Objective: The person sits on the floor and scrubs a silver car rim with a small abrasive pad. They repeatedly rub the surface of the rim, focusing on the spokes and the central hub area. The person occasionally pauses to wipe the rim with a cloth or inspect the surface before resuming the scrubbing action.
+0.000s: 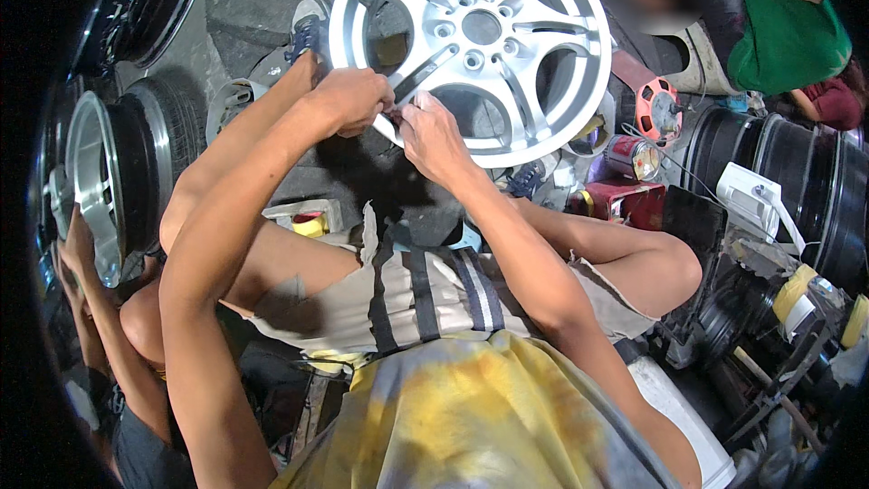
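Note:
A silver alloy wheel rim with split spokes lies in front of me, beyond my knees. My left hand is closed at its near left edge, fingers bent together. Close beside it, my right hand pinches at the same stretch of the rim's lip. Something small and dark shows between the two sets of fingertips, but its kind is too hidden to tell. My shoes poke out from under the rim at its left and lower right.
On the left stand a tyre and another silver rim, with a person's hands near it. A yellow tape roll lies by my left thigh. At right are a red round tool, a can, stacked rims and another person in green.

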### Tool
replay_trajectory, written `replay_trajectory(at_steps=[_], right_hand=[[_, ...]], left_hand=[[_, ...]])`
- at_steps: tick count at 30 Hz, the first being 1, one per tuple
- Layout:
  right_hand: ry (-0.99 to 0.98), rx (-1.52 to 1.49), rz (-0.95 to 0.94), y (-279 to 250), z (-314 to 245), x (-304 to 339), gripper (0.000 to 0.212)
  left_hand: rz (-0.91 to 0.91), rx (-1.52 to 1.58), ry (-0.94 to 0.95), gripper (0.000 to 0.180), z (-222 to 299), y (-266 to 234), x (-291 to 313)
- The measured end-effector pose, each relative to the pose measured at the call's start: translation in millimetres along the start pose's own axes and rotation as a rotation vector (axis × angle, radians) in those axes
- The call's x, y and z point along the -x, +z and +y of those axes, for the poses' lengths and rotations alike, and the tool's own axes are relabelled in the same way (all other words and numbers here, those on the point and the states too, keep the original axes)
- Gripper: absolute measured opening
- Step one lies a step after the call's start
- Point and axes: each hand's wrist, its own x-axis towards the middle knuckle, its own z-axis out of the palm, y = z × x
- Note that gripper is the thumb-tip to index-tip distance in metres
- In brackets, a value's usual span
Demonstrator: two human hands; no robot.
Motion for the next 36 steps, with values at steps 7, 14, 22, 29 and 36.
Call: replay_trajectory(at_steps=[7,14,22,29,36], right_hand=[[0.035,-0.004,-0.05,-6,1,7,0.006],[0.039,0.129,-0.161,-33,-11,6,0.012],[0.141,0.107,0.097,-114,-28,35,0.01],[0.297,0.059,0.139,-136,-16,66,0.011],[0.328,0.024,0.121,-133,-25,64,0.01]], left_hand=[[-0.079,-0.024,-0.017,0.026,18,-7,3],[-0.043,0.058,-0.076,0.029,5,-13,10],[0.452,0.404,-0.09,0.036,-22,-58,42],[0.389,-0.188,0.253,0.039,44,29,45],[0.264,-0.254,0.209,0.038,98,61,18]])
